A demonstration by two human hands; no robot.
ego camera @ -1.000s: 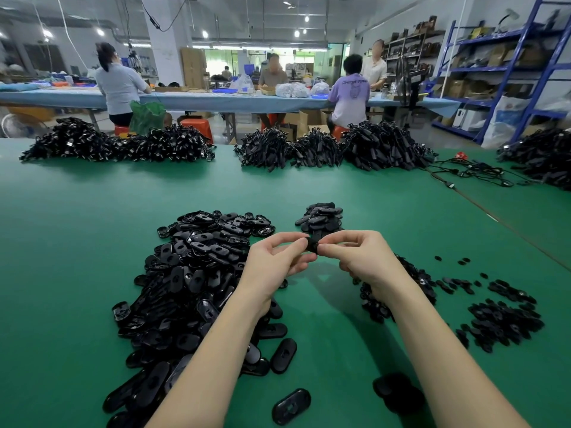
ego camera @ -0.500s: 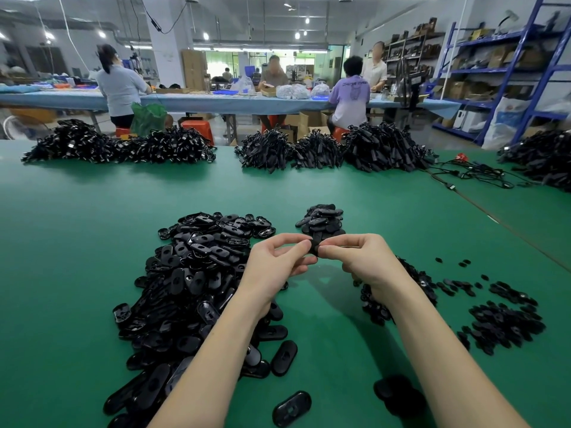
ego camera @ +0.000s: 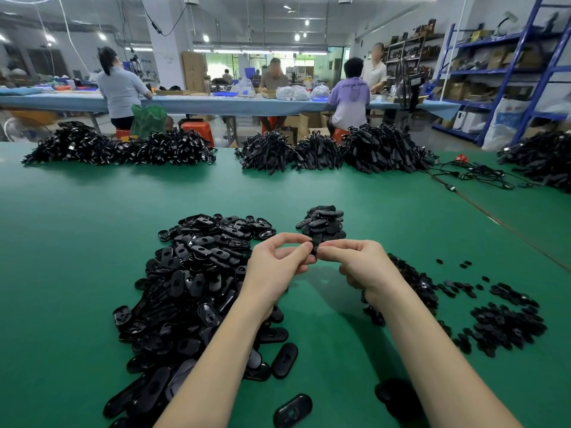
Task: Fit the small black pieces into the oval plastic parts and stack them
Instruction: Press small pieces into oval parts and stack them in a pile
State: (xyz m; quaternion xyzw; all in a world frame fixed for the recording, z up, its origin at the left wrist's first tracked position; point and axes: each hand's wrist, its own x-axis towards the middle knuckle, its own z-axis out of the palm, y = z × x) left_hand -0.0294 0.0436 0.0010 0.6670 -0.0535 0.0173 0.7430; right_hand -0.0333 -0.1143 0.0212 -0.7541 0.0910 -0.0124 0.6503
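Note:
Above the green table, my left hand [ego camera: 278,267] and my right hand [ego camera: 361,264] meet fingertip to fingertip and together pinch one black oval part [ego camera: 315,249], mostly hidden by the fingers. Whether a small piece sits in it cannot be seen. A big heap of loose oval parts [ego camera: 191,288] lies to the left under my left forearm. A small stack of oval parts [ego camera: 323,222] stands just beyond my hands. Small black pieces [ego camera: 506,322] are piled and scattered at the right, and more dark parts [ego camera: 411,282] lie behind my right wrist.
Bundles of black cables [ego camera: 324,152] line the far edge of the table [ego camera: 77,242]; more lie at the far right [ego camera: 540,159]. Loose wires [ego camera: 475,174] trail at right. Single oval parts [ego camera: 292,410] lie near the front edge. People work at a blue table [ego camera: 216,101] behind.
Both hands stay together on the same part and have drifted slightly away from me; the fingertips shift a little on it. The piles have not moved.

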